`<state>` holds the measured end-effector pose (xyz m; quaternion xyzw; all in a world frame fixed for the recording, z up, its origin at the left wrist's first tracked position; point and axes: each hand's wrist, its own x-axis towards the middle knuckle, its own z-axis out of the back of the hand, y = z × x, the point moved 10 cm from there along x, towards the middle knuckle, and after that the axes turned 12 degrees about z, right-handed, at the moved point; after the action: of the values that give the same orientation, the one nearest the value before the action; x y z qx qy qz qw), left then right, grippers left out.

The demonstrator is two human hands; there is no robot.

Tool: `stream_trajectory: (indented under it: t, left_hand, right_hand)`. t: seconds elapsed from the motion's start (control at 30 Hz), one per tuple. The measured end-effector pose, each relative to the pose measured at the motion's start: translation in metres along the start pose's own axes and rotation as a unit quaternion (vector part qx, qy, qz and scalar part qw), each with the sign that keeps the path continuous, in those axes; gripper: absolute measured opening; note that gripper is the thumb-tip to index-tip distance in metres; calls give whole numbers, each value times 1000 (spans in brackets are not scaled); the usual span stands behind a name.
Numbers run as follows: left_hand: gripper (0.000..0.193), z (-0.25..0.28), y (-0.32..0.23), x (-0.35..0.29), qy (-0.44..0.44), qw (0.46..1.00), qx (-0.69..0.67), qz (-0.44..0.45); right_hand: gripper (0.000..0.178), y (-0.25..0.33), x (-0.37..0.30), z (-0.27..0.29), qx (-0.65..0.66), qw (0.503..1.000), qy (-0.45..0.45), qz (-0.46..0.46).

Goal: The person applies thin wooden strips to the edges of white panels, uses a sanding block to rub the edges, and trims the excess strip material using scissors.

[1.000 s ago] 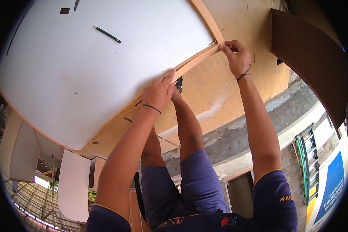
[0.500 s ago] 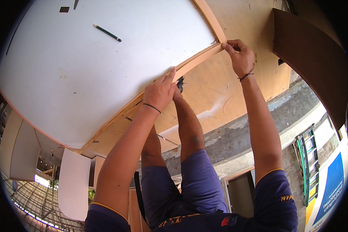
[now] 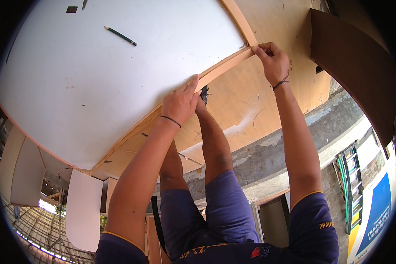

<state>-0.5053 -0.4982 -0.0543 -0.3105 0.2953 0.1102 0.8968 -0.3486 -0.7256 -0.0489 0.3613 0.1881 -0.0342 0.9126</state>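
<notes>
A large white panel (image 3: 75, 105) lies in front of me, with a peach-coloured edging strip (image 3: 224, 66) along its near right edge. My left hand (image 3: 179, 102) grips this edge partway along, its index finger stretched over the strip and its thumb against the outer side. At the corner, my right hand (image 3: 273, 64) pinches the strip's end between thumb and fingers. Another peach edging strip (image 3: 240, 22) runs from that corner along the far right side. A dark green pencil (image 3: 120, 36) rests on the panel.
Below the panel spreads a brown wooden board (image 3: 246, 101), and my feet stand on it. A dark brown curved panel (image 3: 352, 61) rises at the right. A ladder (image 3: 351, 185) and a blue and white banner (image 3: 378, 215) are at the lower right. A small dark square (image 3: 71, 9) marks the white panel.
The strip between my hands has risen toward the panel's top edge, covering the brown edge seen there before. My left hand has shifted slightly left, and my right hand keeps its pinch at the corner.
</notes>
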Motion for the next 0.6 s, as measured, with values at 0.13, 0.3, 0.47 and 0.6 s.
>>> stream_trajectory:
  t: [0.13,0.3,0.47,0.6]
  left_hand:
    - [44,4,-2,1,23,1000,-4,13]
    - [45,3,0,0,-3,1000,-8,-4]
    - [45,4,0,1,0,1000,-9,-4]
    - [40,6,-1,2,33,999,-12,26]
  right_hand:
    - [25,-3,-1,0,18,1000,-3,-4]
    - [25,-2,-1,0,4,1000,-4,-1]
    - [25,3,-2,1,-2,1000,-6,3]
    - [25,8,-3,3,-13,1000,-14,21]
